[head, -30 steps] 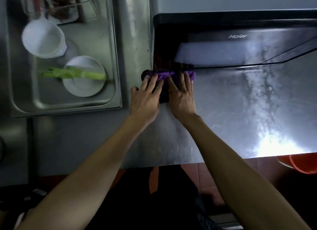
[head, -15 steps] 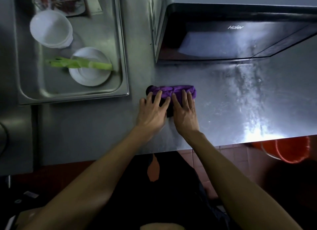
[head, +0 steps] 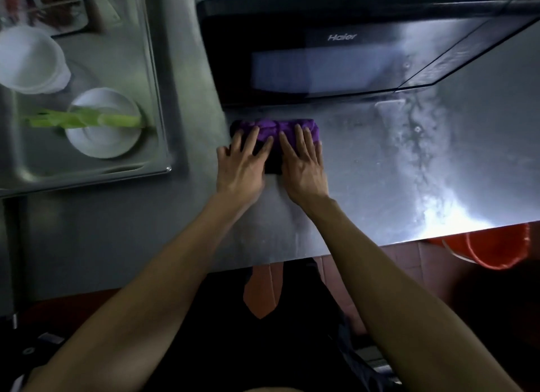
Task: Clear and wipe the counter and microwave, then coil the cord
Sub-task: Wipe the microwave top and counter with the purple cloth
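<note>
- My left hand [head: 241,165] and right hand [head: 304,163] lie side by side, fingers straight and spread, pressing flat on the purple cloth [head: 274,128].
- Cloth sits on the steel counter [head: 380,172], just in front of the black microwave [head: 336,55].
- Sink [head: 157,99] at left holds a white bowl [head: 102,122], a green stalk [head: 84,120] across it.
- Orange bucket [head: 496,248] below counter edge.

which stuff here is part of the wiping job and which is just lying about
In use: purple cloth, left hand, right hand, counter, microwave.

Lying about: sink, white bowls, green stalk, orange bucket.
</note>
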Demonstrator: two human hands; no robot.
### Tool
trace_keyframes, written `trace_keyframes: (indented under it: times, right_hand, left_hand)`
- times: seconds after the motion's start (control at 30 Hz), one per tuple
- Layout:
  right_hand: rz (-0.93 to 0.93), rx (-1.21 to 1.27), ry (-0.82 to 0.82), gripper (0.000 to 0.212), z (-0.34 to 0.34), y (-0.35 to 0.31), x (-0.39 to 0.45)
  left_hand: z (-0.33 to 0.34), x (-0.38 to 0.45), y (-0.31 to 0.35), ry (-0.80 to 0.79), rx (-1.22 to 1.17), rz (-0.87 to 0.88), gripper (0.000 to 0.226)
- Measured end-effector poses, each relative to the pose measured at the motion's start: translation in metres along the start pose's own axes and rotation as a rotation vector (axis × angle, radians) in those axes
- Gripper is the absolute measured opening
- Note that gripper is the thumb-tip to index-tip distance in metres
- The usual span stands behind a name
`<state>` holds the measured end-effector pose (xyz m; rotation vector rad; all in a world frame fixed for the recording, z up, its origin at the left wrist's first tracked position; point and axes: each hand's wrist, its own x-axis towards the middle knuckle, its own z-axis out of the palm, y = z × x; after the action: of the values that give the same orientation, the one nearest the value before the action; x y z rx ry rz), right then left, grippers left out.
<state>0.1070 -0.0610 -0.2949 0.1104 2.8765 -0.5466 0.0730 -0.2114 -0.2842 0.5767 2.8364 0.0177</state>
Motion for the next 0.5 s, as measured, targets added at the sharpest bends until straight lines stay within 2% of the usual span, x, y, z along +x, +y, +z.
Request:
trace_keyframes:
  times: [0.1, 0.33, 0.5]
  right_hand:
    - [-0.111, 0.028, 0.077, 0.058, -0.005, 0.018, 0.0]
    - [-0.201, 0.047, -0.018, 0.063, -0.014, 0.057, 0.025]
    - [-0.242, 0.026, -0.03, 0.067, -0.024, 0.086, 0.039]
  left_hand:
    - [-0.001, 0.014, 0.014, 0.087, 0.004, -0.064, 0.067]
    - [0.003, 0.02, 0.046, 0.334, -0.019, -0.1, 0.052]
    - [0.002, 0.025, 0.069, 0.213, 0.042, -0.11, 0.052]
